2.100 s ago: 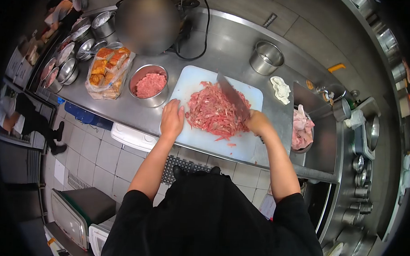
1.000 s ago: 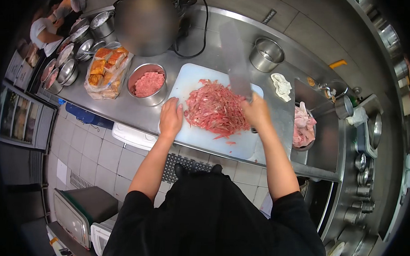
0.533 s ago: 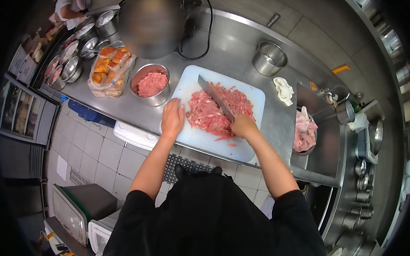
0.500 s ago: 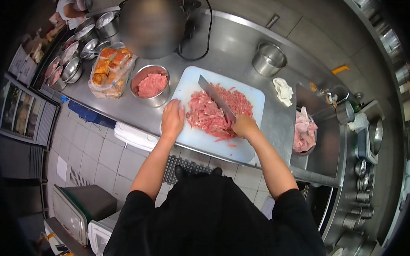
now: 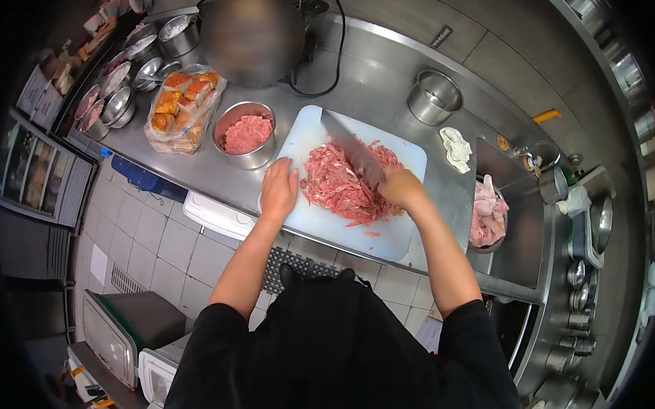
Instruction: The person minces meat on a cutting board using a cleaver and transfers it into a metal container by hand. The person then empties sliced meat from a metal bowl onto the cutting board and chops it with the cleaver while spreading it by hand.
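My right hand (image 5: 401,190) grips the handle of a broad kitchen knife (image 5: 352,149), whose blade is slightly blurred and lies over the meat. Chopped raw meat (image 5: 337,182) is heaped in the middle of a white cutting board (image 5: 305,225), finer toward the far right and in longer strips at the near side. Flat on the board's left edge rests my left hand (image 5: 279,190), its fingers stretched out and holding nothing. A metal pot (image 5: 253,159) with minced meat (image 5: 247,134) stands just left of the board.
Left on the steel counter sit a plastic bag of orange-brown bread-like pieces (image 5: 180,113) and several metal bowls (image 5: 117,105). Behind the board on the right are a metal pot (image 5: 435,96) and a white cloth (image 5: 456,150). Raw meat (image 5: 489,214) fills a bowl at the sink.
The knife has shifted slightly right across the meat with my right hand, and the heap looks more spread. My left hand stays at the board's edge. The view has moved a little.
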Demonstrator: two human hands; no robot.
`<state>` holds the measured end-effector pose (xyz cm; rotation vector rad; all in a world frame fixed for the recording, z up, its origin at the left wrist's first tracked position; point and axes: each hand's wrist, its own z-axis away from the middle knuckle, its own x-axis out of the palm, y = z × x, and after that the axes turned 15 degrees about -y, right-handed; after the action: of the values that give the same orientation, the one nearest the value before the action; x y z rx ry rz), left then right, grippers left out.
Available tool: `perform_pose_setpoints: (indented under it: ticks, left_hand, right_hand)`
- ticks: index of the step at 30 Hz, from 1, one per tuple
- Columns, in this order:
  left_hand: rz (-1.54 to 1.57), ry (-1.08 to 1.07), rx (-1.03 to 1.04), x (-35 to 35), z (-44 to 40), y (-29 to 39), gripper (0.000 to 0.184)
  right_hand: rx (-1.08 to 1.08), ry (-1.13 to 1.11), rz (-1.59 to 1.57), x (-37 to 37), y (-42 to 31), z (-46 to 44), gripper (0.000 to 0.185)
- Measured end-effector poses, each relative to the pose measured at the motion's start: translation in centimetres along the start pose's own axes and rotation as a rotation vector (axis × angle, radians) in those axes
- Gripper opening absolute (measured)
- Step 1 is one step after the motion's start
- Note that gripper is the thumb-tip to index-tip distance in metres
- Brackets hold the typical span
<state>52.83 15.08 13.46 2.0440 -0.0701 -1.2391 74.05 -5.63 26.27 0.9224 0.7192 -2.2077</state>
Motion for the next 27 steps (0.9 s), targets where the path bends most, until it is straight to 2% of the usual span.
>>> perform_pose_setpoints:
  ticks: [2, 3, 4, 6, 10, 11, 14, 15, 19, 21, 22, 24, 26, 27]
  left_hand:
    - [0.003, 0.002, -0.01, 0.1, 0.2, -0.1, 0.033]
    - [0.004, 0.004, -0.009, -0.1, 0.0, 0.1, 0.033]
    - [0.006, 0.001, -0.003, -0.2, 0.1, 0.3, 0.033]
    - [0.007, -0.012, -0.009, -0.3, 0.2, 0.4, 0.033]
    - [0.013, 0.002, 0.009, -0.3, 0.1, 0.3, 0.032]
    - [0.016, -0.002, 0.004, 0.0, 0.1, 0.2, 0.032]
    - [0.003, 0.023, 0.033, -0.1, 0.2, 0.1, 0.032]
    - [0.002, 0.018, 0.027, -0.1, 0.2, 0.0, 0.032]
    - [0.011, 0.016, 0.027, -0.2, 0.1, 0.1, 0.032]
    - [0.016, 0.019, 0.022, -0.3, 0.1, 0.3, 0.032]
    - [0.017, 0.025, 0.029, -0.4, 0.2, 0.3, 0.032]
    - [0.013, 0.021, 0.029, -0.5, 0.1, 0.4, 0.032]
    - [0.009, 0.015, 0.02, -0.3, 0.1, 0.2, 0.031]
    - [0.012, 0.016, 0.028, -0.3, 0.1, 0.2, 0.032]
  right_hand:
    - [0.034, 0.195, -0.234, -1.7, -1.5, 2.6, 0.032]
    - [-0.015, 0.292, -0.343, -0.5, -1.5, 2.3, 0.033]
    - [-0.014, 0.288, -0.345, 1.1, -0.9, 1.0, 0.033]
    - [0.116, -0.005, -0.111, 2.5, -0.4, -0.8, 0.035]
    - [0.052, 0.064, -0.122, -1.6, -1.4, 2.2, 0.035]
    - [0.07, 0.183, -0.215, -1.4, -1.1, 2.1, 0.036]
    - [0.134, 0.066, -0.035, 5.0, 1.5, -2.9, 0.034]
    - [0.115, 0.005, -0.138, 3.8, 0.9, -1.8, 0.035]
    - [0.142, -0.048, -0.104, 0.3, -0.2, 0.7, 0.035]
    - [0.068, 0.249, -0.26, 0.3, -1.1, 2.1, 0.036]
    - [0.067, 0.246, -0.26, 1.4, -0.6, 1.1, 0.036]
    - [0.127, -0.035, -0.138, 2.3, -0.2, -0.1, 0.033]
    - [0.108, -0.039, -0.133, 0.6, 0.1, 1.1, 0.035]
    - [0.115, -0.008, -0.245, -1.1, -1.6, 3.5, 0.034]
